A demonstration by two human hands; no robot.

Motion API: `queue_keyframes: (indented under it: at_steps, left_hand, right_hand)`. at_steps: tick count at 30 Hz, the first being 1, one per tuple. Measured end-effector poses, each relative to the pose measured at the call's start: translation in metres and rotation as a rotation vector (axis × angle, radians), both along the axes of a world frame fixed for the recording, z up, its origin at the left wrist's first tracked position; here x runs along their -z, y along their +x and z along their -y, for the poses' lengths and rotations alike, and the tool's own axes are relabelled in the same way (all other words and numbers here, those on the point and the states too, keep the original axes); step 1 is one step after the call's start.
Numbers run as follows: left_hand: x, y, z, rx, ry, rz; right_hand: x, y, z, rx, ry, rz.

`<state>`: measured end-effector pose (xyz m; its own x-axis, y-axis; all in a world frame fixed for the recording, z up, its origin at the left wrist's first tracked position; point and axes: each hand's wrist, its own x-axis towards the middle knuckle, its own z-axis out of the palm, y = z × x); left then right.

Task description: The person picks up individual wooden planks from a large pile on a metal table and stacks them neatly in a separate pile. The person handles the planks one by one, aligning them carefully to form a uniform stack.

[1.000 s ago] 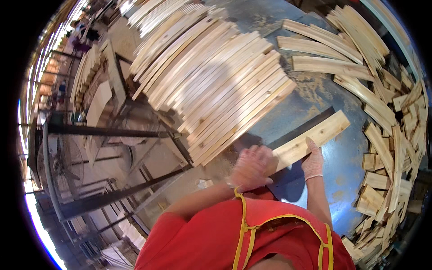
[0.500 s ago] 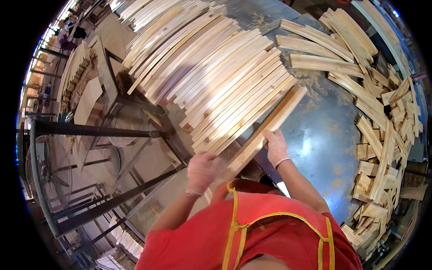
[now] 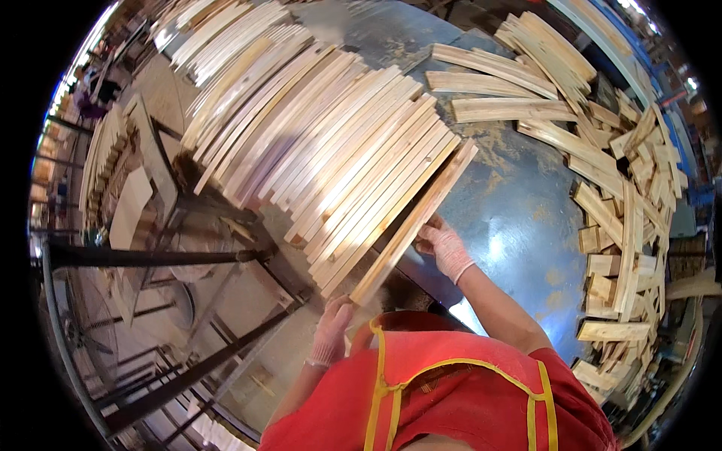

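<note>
A long pale wooden board [image 3: 415,222] stands on edge against the right side of a leaning row of similar boards [image 3: 331,143] on a blue-grey metal table [image 3: 519,218]. My left hand [image 3: 332,331], in a thin glove, touches the board's near end. My right hand [image 3: 445,246], also gloved, presses on the board's right face about halfway along. I wear a red apron with yellow straps.
Loose short wood offcuts [image 3: 624,225] lie heaped along the table's right and far sides. Dark metal frames and rails [image 3: 150,259] stand to the left below the table edge. More stacked boards [image 3: 113,150] sit further left.
The board lay flat on the table to the right a second ago. Both hands lifted it, turned it on edge and set it against the row of boards.
</note>
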<state>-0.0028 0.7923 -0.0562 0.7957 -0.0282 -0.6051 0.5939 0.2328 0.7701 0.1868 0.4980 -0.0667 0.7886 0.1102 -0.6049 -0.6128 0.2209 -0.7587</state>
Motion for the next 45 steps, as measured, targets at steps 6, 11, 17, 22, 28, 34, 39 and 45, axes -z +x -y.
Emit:
queue_keyframes:
  at_steps: [6, 11, 17, 22, 28, 34, 39, 45]
  left_hand:
    - [-0.076, 0.11, 0.017, 0.37, -0.276, -0.04]
    - [-0.134, 0.142, 0.065, 0.758, 0.411, 0.393]
    - [-0.146, 0.141, 0.088, 0.766, 1.214, 0.706]
    - [-0.112, 0.158, 0.143, 0.697, 1.169, 0.949]
    - [-0.071, 0.133, 0.244, 0.886, 0.815, 0.837]
    - [-0.015, 0.096, 0.309, 1.054, 0.895, 1.087]
    - [0.007, 0.065, 0.38, 1.189, 0.753, 0.838]
    - [-0.043, 0.05, 0.44, 1.304, 0.777, 0.83]
  right_hand:
    - [-0.004, -0.004, -0.025, 0.071, 0.08, 0.005]
    - [0.017, -0.012, -0.022, -0.004, -0.151, 0.174]
    - [0.024, -0.018, -0.021, -0.181, 0.151, 0.218]
    - [-0.058, -0.059, 0.039, 0.066, 0.791, 0.113]
    - [-0.012, -0.113, 0.129, 0.195, 0.342, 0.169]
    - [-0.065, -0.075, 0.415, 0.372, -0.289, 0.621]
    - [-0.195, -0.056, 0.66, 0.885, -0.903, 0.516]
    - [-0.079, -0.161, 0.654, 0.337, -1.685, -0.07]
